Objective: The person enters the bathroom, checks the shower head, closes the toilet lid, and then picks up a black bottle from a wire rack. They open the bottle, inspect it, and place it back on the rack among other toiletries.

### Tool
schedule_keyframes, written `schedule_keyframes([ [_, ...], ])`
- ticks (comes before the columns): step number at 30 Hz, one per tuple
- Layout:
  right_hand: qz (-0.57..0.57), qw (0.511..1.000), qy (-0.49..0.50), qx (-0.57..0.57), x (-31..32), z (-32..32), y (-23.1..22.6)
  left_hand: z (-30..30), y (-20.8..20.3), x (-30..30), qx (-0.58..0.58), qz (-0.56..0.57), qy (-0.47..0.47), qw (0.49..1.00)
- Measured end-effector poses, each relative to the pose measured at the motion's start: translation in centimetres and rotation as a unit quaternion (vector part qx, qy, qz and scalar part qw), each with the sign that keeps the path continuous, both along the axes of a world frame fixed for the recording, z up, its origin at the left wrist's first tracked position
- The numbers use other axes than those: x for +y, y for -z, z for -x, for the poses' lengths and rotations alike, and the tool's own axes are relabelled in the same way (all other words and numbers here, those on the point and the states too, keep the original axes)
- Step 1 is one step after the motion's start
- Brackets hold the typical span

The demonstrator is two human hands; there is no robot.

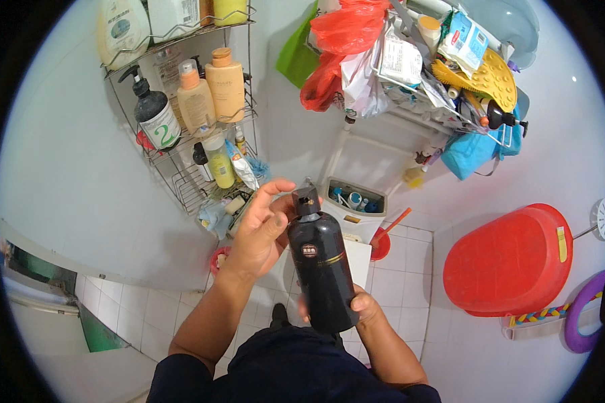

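A black bottle (pixel 321 269) with a black cap (pixel 306 201) and a small round label stands tilted in front of my body. Its lower end rests in my right hand (pixel 361 305), with the thumb on the right side and fingertips showing at the left. My left hand (pixel 262 228) is beside the cap with thumb and index finger apart; some fingers pass behind the cap, so their contact is partly hidden.
At the left, a wire rack (pixel 181 161) holds several bottles, including a dark pump bottle (pixel 156 111). A cluttered shelf (pixel 417 111) with bags hangs upper right. A red basin (pixel 507 262) is against the right wall. Ahead is a toilet with its open tank (pixel 353 211).
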State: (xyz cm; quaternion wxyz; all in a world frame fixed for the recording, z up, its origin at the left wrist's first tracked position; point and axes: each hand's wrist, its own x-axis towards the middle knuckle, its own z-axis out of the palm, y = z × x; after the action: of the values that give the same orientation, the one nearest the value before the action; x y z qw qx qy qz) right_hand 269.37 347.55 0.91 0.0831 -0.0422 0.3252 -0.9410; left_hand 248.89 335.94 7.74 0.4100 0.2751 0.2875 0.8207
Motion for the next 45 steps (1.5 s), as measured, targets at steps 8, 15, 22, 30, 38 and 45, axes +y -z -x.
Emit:
schedule_keyframes([
  [8, -0.037, 0.998, -0.021, -0.049, 0.3, 0.3, 2.7, 0.5, 7.1, -4.7, 0.064, 0.129, 0.080, 0.986],
  [15, -0.031, 0.990, -0.097, -0.100, -0.2, 2.5, 5.7, 0.2, 9.8, -7.6, 0.014, 0.167, 0.019, 0.986],
  [22, -0.019, 0.986, -0.131, -0.099, -1.3, 4.5, 4.4, 0.1, 10.2, -9.4, -0.009, 0.210, -0.098, 0.973],
  [30, -0.174, 0.981, -0.050, -0.071, -1.1, 5.6, 5.0, 1.7, 6.0, -10.6, 0.066, 0.212, -0.134, 0.966],
  [38, -0.389, 0.915, 0.027, -0.105, -2.3, 4.5, 3.8, 2.1, 3.7, -9.1, 0.192, 0.223, -0.112, 0.949],
  [45, -0.416, 0.901, 0.079, -0.099, -2.7, 2.9, 2.8, 0.4, 2.2, -8.0, 0.255, 0.261, -0.086, 0.927],
])
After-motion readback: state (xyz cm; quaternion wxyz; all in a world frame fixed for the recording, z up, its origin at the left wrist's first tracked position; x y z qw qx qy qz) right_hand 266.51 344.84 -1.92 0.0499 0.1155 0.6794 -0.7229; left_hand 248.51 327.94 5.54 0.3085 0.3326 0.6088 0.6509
